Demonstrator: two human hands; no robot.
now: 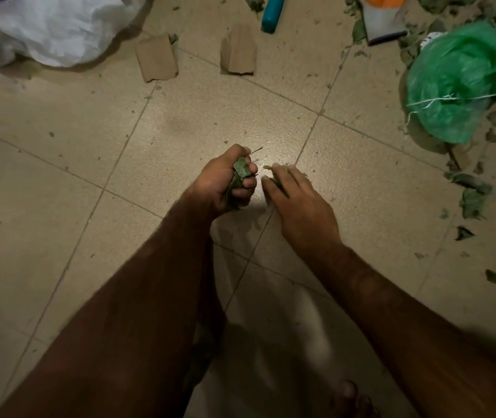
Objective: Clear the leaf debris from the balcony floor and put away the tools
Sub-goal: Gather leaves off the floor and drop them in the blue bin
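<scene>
My left hand (pixel 225 179) grips a small bunch of green leaves (pixel 238 173) in its curled fingers, just above the beige tiled floor (pixel 59 164). My right hand (pixel 295 200) lies beside it with straight fingers, their tips touching small leaf scraps (pixel 271 168) on the tile. More leaf debris (pixel 470 194) is strewn along the right side. A teal tool handle (pixel 272 13) lies at the top, and a white and orange glove (pixel 382 19) lies to its right among leaves.
A white sack (pixel 53 28) lies at the top left. Two cardboard pieces (pixel 156 57) (pixel 239 49) lie on the floor ahead. A green mesh bag (pixel 458 82) sits at the right amid leaves. My bare toes (pixel 352 399) show at the bottom.
</scene>
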